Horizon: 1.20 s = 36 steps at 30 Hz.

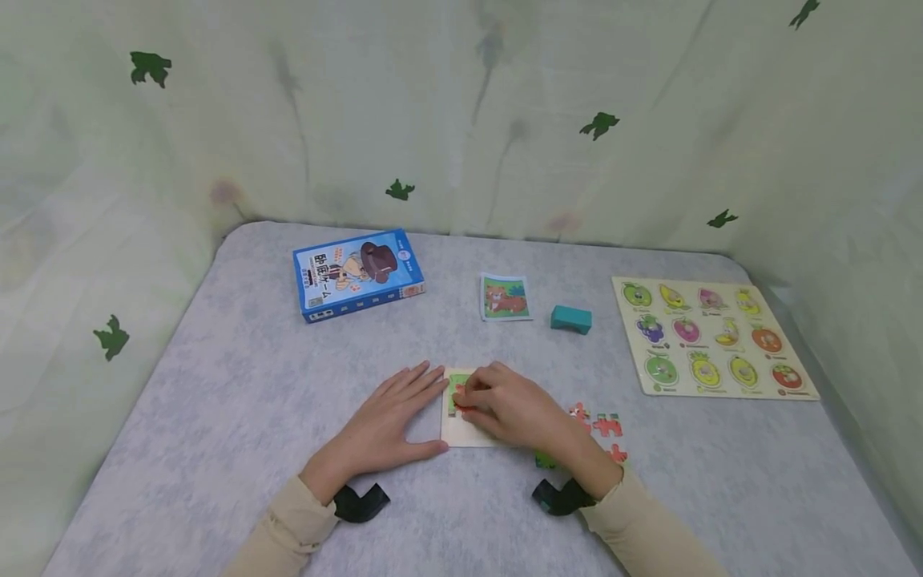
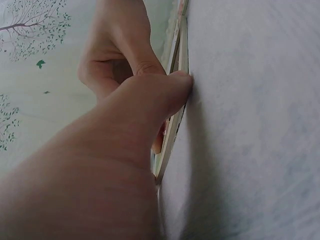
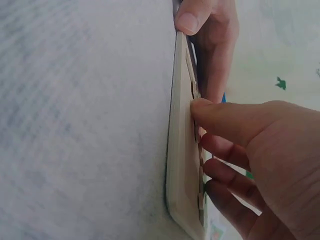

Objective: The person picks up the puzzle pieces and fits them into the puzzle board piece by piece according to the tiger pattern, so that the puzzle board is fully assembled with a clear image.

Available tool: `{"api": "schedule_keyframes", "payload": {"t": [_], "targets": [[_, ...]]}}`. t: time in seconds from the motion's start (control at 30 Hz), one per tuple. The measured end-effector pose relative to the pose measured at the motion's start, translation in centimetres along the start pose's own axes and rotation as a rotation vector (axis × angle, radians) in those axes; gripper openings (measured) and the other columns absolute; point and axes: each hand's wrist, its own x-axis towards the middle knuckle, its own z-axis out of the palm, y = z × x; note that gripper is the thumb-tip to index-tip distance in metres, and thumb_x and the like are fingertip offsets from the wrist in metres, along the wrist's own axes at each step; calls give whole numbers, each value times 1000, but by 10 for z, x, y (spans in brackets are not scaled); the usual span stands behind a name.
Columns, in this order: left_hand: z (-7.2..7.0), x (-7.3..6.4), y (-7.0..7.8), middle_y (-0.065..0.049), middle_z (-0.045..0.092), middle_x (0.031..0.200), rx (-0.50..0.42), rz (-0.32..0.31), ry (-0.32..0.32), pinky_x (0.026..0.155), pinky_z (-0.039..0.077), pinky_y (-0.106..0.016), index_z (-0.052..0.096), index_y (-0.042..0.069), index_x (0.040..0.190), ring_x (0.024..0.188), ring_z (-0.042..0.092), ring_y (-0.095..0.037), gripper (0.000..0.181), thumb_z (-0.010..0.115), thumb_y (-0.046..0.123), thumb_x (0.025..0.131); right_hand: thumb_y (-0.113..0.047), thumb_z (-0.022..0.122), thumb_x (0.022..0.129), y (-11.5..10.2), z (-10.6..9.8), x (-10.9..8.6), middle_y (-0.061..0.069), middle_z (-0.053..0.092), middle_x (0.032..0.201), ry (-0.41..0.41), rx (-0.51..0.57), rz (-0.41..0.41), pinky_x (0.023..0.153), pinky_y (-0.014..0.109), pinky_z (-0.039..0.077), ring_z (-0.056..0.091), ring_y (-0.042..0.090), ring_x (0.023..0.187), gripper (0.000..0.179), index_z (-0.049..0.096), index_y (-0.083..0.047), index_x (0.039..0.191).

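A small wooden puzzle board (image 1: 465,435) lies on the table between the two hands, with green and red pieces set along its upper left. My left hand (image 1: 385,421) lies spread at the board's left side, fingers straight, thumb tip at its lower left corner. Over the board, my right hand (image 1: 515,405) has thumb and fingers bent together on a red puzzle piece (image 1: 458,398), mostly hidden under the fingertips. In the right wrist view the thumb (image 3: 205,112) and fingertips meet pieces just above the board's surface. Several loose red puzzle pieces (image 1: 607,425) lie right of the board, partly behind the right forearm.
Beyond the board is a bear picture card (image 1: 506,298), with a teal block (image 1: 571,319) to its right. A blue game box (image 1: 358,275) stands at the back left. On the right lies a fruit puzzle board (image 1: 710,336). A curtain (image 1: 461,104) hangs behind the table.
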Motion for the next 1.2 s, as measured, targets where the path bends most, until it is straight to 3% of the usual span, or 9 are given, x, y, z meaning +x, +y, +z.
{"api": "schedule_keyframes", "payload": {"t": [0.47, 1.2], "targets": [[-1, 0, -2, -1, 30, 169, 20, 8, 8, 129, 20, -51, 38, 15, 161, 159, 20, -25, 92, 73, 60, 89, -29, 67, 102, -6, 2, -3, -7, 67, 111, 42, -66, -14, 84, 24, 56, 59, 9, 99, 28, 76, -20, 126], [1, 0, 1, -2, 32, 169, 24, 3, 11, 129, 20, -51, 40, 14, 160, 159, 21, -26, 89, 73, 59, 90, -25, 70, 99, -7, -13, -15, -6, 71, 120, 51, 93, 36, 96, 30, 56, 61, 11, 112, 26, 76, -19, 124]]}}
